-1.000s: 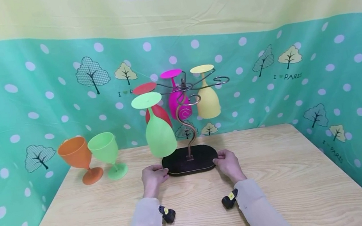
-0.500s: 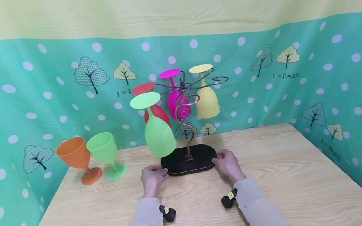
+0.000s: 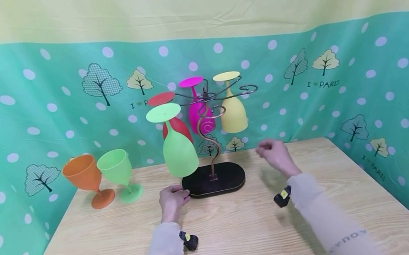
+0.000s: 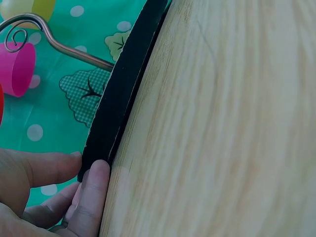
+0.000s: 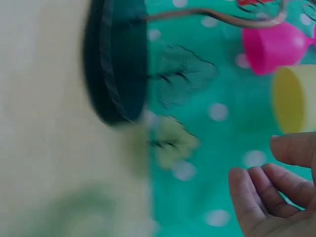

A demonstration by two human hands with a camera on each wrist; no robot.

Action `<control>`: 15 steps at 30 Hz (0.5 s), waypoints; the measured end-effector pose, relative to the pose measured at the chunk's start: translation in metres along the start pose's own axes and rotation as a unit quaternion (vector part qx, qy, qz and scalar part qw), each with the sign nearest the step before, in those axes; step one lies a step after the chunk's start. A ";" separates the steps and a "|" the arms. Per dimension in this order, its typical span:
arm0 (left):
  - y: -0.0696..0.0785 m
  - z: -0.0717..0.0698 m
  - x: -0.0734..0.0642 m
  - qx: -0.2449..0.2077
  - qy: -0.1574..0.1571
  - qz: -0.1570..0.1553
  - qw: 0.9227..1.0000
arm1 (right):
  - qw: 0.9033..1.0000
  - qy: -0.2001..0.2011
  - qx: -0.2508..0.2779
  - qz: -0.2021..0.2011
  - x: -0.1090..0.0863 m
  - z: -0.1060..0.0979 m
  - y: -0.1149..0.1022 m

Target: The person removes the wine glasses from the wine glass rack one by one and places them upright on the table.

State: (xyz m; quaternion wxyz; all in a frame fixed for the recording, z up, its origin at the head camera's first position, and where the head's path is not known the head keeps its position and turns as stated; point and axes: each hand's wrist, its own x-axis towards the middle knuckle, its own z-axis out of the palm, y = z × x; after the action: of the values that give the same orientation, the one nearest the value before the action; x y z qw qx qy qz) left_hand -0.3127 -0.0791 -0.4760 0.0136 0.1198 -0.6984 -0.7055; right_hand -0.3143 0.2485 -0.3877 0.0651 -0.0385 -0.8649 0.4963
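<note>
A wine glass rack (image 3: 232, 176) with a black oval base and a curled copper-coloured stem stands on the table. Upside down from its arms hang a green goblet (image 3: 180, 153), a red goblet (image 3: 181, 127), a magenta goblet (image 3: 197, 117) and a yellow goblet (image 3: 233, 116). My left hand (image 3: 173, 200) pinches the left end of the base between thumb and fingers, as the left wrist view shows. Holding nothing, my right hand (image 3: 276, 156) hovers right of the base, below the yellow goblet's level. Its fingers (image 5: 242, 197) are loosely bent, with the thumb apart from them.
An orange goblet (image 3: 84, 175) and another green goblet (image 3: 118, 170) stand upright at the table's left back. The wooden table (image 3: 229, 230) ends at a polka-dot curtain (image 3: 296, 99) behind and at both sides.
My right hand has let go of the base's right end and moved right, up and back. My left hand keeps its grip on the left end; the rack and goblets stay put.
</note>
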 end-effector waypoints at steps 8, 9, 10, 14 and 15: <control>-0.001 0.000 -0.001 0.001 0.001 0.010 1.000 | 0.993 0.056 -0.079 -0.071 0.014 -0.068 -0.076; -0.001 0.000 -0.002 0.001 0.001 0.013 1.000 | 0.991 0.065 -0.087 -0.084 0.015 -0.073 -0.086; -0.001 0.000 -0.001 0.002 0.000 0.017 1.000 | 0.987 0.073 -0.100 -0.099 0.016 -0.078 -0.095; -0.001 0.000 -0.001 0.000 -0.002 0.021 1.000 | 0.967 0.108 -0.156 -0.172 0.020 -0.092 -0.133; 0.000 0.001 -0.001 0.001 -0.002 0.019 1.000 | 0.961 0.114 -0.169 -0.189 0.020 -0.094 -0.142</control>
State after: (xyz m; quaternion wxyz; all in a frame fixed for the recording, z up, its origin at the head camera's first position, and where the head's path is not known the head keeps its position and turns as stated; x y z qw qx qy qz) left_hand -0.3121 -0.0782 -0.4762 0.0257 0.1054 -0.7010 -0.7048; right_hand -0.3199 0.2598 -0.2170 0.2478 0.0587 -0.9145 0.3143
